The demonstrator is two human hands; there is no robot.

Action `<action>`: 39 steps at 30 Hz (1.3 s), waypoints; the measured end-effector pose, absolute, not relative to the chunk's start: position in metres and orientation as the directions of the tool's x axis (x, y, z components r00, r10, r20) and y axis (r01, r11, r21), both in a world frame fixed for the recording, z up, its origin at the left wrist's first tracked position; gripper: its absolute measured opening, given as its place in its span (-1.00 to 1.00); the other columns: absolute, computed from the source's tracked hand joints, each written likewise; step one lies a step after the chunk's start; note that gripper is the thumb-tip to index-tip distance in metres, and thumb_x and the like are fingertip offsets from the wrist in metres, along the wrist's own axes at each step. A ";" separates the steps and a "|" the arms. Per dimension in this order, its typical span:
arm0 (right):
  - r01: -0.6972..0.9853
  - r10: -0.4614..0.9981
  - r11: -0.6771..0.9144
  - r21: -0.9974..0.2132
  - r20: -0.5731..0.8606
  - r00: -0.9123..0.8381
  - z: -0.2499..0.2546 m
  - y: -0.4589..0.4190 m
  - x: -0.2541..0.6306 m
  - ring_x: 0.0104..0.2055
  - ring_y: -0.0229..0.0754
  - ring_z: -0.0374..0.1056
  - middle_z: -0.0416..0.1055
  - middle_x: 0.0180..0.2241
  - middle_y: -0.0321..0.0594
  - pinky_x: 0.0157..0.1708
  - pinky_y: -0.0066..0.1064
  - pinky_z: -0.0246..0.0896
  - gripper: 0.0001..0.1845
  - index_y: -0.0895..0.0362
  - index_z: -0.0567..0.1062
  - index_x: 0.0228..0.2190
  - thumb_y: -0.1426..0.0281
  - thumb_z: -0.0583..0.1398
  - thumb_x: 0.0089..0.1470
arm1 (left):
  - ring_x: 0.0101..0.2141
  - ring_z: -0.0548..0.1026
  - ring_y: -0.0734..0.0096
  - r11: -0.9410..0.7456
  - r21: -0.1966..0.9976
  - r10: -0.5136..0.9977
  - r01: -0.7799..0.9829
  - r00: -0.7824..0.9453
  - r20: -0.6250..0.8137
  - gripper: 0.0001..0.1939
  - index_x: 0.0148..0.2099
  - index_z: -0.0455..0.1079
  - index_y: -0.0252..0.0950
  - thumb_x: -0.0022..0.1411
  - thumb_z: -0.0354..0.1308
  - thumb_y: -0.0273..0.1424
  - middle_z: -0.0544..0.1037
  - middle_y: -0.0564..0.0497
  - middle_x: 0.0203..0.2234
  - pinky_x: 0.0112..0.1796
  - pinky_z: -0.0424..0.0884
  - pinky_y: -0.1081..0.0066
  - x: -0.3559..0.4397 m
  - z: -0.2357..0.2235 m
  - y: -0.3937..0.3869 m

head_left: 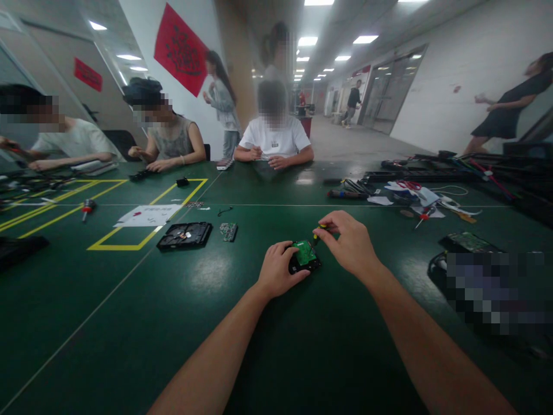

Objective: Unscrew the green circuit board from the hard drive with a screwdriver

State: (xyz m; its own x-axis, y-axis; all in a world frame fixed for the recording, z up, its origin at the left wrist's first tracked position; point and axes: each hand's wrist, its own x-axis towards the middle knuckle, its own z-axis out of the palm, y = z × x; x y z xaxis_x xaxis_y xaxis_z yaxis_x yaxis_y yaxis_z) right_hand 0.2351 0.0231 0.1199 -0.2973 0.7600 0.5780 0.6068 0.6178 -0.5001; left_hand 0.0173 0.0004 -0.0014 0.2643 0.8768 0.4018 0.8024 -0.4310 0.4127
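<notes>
Bright white lights shine over a big, smooth, dark green table, where a flat black box with a green circuit board on top lies in front of the person. The left hand holds the box by its edges, and the right hand pinches a small yellow-and-black screwdriver over it. Off to the left sits a bigger black square case.

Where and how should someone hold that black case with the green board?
Probably its far and near edges, from the left: the black case lies flat, green board facing up, and the right hand holds a tool at its right.
</notes>
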 end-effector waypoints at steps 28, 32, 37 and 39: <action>0.491 0.775 0.622 -0.610 0.570 -0.274 0.120 0.021 0.234 -0.16 -0.08 0.57 0.59 -0.15 -0.17 -0.06 -0.15 0.52 -0.86 0.06 0.55 -0.17 0.43 0.29 0.19 | 0.20 0.38 -0.09 -0.443 0.412 0.869 0.796 0.267 0.418 -0.33 0.22 0.43 -0.17 0.15 0.38 0.03 0.43 -0.18 0.20 0.21 0.29 -0.06 0.017 -0.004 0.001; 0.451 0.732 0.674 -0.585 0.612 -0.300 0.117 0.024 0.235 -0.08 -0.06 0.55 0.54 -0.09 -0.12 -0.05 -0.17 0.52 -0.85 0.05 0.54 -0.17 0.45 0.26 0.20 | 0.21 0.37 -0.09 -0.446 0.413 0.866 0.794 0.266 0.423 -0.32 0.21 0.43 -0.17 0.14 0.39 0.02 0.43 -0.18 0.20 0.22 0.29 -0.06 0.017 -0.005 0.002; 0.574 0.710 0.680 -0.456 0.605 -0.360 0.125 0.020 0.237 -0.14 -0.06 0.52 0.59 -0.13 -0.19 -0.08 -0.17 0.44 -0.81 0.04 0.56 -0.16 0.49 0.26 0.18 | 0.21 0.37 -0.08 -0.439 0.413 0.872 0.798 0.267 0.411 -0.33 0.21 0.43 -0.16 0.15 0.38 0.03 0.43 -0.17 0.21 0.21 0.30 -0.06 0.017 -0.005 0.002; 0.626 0.714 0.663 -0.411 0.597 -0.365 0.127 0.018 0.236 -0.19 -0.06 0.50 0.60 -0.17 -0.20 -0.14 -0.18 0.40 -0.82 0.03 0.56 -0.18 0.47 0.29 0.16 | 0.21 0.37 -0.08 -0.439 0.416 0.873 0.796 0.268 0.408 -0.33 0.22 0.43 -0.14 0.15 0.39 0.03 0.43 -0.16 0.21 0.22 0.29 -0.06 0.017 -0.004 0.002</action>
